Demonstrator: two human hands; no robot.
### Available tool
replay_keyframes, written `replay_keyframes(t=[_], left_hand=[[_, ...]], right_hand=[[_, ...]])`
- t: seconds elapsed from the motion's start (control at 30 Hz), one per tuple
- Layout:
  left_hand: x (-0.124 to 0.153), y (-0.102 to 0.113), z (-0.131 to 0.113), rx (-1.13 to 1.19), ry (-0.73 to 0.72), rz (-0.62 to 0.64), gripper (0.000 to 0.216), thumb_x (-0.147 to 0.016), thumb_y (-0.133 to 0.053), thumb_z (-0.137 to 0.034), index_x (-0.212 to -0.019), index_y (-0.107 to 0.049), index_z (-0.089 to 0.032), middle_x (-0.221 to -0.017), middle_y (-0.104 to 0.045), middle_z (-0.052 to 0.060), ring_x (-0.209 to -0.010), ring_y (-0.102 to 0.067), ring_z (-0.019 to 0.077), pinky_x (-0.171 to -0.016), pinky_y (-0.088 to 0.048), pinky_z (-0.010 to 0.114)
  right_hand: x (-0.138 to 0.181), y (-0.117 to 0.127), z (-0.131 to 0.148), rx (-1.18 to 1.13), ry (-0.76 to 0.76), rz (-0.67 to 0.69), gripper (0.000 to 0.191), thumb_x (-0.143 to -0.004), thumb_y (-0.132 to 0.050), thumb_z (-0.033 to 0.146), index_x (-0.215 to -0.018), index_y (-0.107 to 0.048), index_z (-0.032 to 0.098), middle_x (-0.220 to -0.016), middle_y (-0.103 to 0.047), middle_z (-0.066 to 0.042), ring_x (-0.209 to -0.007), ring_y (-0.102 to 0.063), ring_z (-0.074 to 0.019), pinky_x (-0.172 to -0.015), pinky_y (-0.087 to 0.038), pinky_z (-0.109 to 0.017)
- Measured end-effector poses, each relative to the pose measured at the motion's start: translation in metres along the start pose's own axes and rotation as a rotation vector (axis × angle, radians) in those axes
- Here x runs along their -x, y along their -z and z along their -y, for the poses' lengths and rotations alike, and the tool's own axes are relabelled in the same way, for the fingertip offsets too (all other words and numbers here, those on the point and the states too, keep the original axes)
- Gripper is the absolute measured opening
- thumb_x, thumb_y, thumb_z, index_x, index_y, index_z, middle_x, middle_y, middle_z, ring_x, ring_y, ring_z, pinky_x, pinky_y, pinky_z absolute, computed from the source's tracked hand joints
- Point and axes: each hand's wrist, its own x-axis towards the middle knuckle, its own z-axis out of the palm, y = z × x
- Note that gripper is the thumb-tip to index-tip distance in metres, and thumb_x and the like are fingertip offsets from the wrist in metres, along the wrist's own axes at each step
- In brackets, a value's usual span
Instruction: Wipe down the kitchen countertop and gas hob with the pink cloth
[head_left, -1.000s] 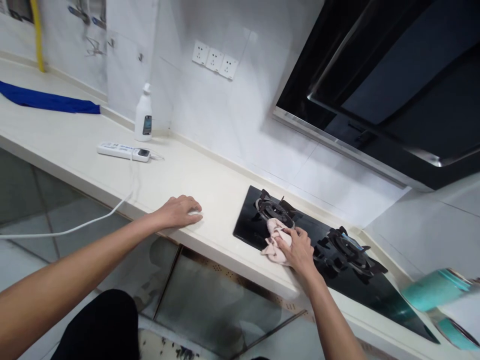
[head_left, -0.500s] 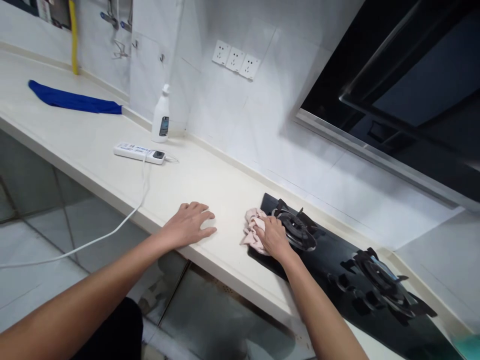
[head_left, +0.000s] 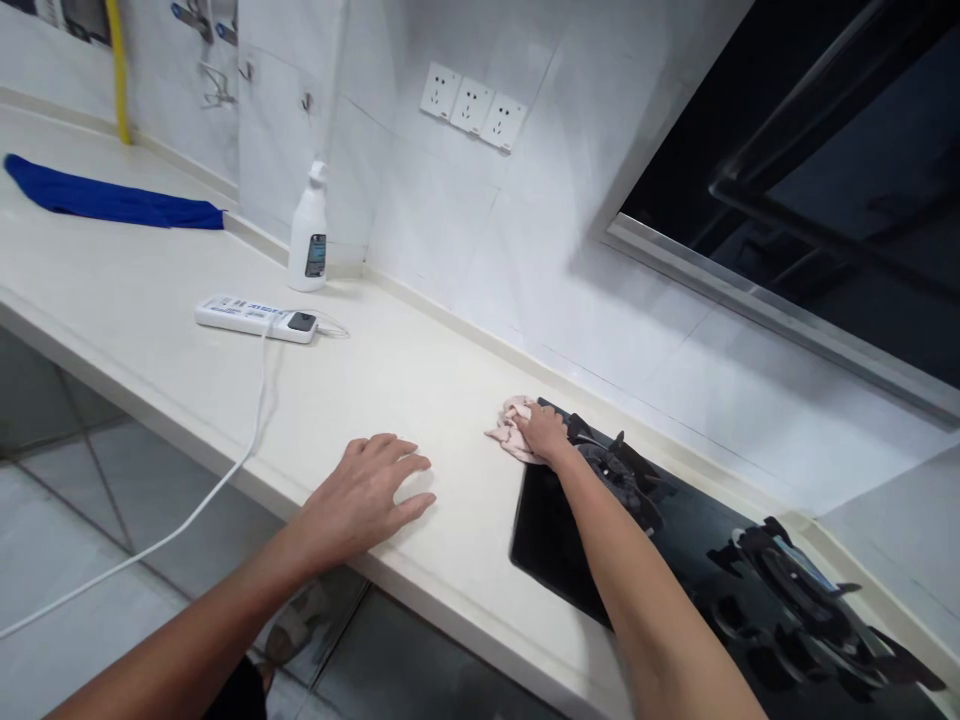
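Our right hand [head_left: 543,430] grips a pink cloth [head_left: 512,435], likely bunched for control, against the gas hob [head_left: 551,535]; our left hand [head_left: 367,497] splays empty.

Cloth [head_left: 514,430] now at the stove's back left corner.
The right hand's grip [head_left: 544,433] has carried it from the front of the left burner [head_left: 611,475], along the left side of the stove [head_left: 551,515], to the back corner, where it overlaps the stove's edge and the table [head_left: 420,370]; the left hand's grip [head_left: 361,500] has fanned wider, and the teal things at far right have left view.
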Motion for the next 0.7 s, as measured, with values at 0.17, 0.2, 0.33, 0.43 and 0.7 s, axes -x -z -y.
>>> replay_keyframes(t=[0.17,0.2,0.33,0.43,0.7], left_hand=[[-0.002,-0.001,0.001,0.08,0.068,-0.019,0.034,-0.102,-0.059,-0.044,-0.126,-0.071,-0.023,-0.133,-0.074,0.01,-0.134,-0.06,0.034,-0.108,-0.042,0.05],[-0.003,0.0,0.001,0.098,0.088,-0.015,0.033,-0.102,-0.059,-0.044,-0.125,-0.071,-0.023,-0.133,-0.074,0.011,-0.133,-0.06,0.0337,-0.109,-0.042,0.05],[-0.006,0.006,-0.001,0.157,0.148,0.028,0.034,-0.102,-0.056,-0.046,-0.121,-0.073,-0.023,-0.132,-0.074,0.011,-0.132,-0.061,0.0339,-0.11,-0.042,0.052],[-0.008,0.012,-0.003,0.169,0.157,0.037,0.038,-0.101,-0.052,-0.048,-0.121,-0.073,-0.023,-0.133,-0.075,0.012,-0.132,-0.061,0.0344,-0.11,-0.042,0.053],[-0.015,0.008,0.008,0.044,0.156,0.089,0.056,-0.097,-0.045,-0.058,-0.127,-0.074,-0.021,-0.142,-0.072,0.016,-0.14,-0.057,0.0377,-0.114,-0.041,0.054]], right_hand=[[-0.02,-0.001,0.005,-0.028,-0.106,-0.006,0.071,-0.108,-0.036,0.065,-0.161,-0.045,0.019,-0.156,-0.052,-0.024,-0.141,-0.054,-0.0371,-0.114,-0.039,-0.048],[-0.018,-0.002,0.007,-0.028,-0.11,-0.012,0.073,-0.107,-0.037,0.066,-0.16,-0.046,0.017,-0.156,-0.052,-0.025,-0.141,-0.053,-0.0383,-0.115,-0.039,-0.05],[0.007,-0.001,0.014,-0.016,-0.063,-0.049,0.074,-0.106,-0.042,0.064,-0.157,-0.048,0.011,-0.156,-0.049,-0.029,-0.142,-0.05,-0.0419,-0.117,-0.035,-0.053],[0.044,0.002,0.018,-0.019,0.016,-0.05,0.07,-0.106,-0.045,0.061,-0.156,-0.051,0.013,-0.153,-0.051,-0.028,-0.14,-0.051,-0.0416,-0.116,-0.035,-0.053],[0.195,0.001,0.005,-0.204,0.437,-0.148,0.057,-0.1,-0.062,0.061,-0.143,-0.062,0.023,-0.15,-0.056,-0.015,-0.138,-0.048,-0.0321,-0.115,-0.038,-0.045]])
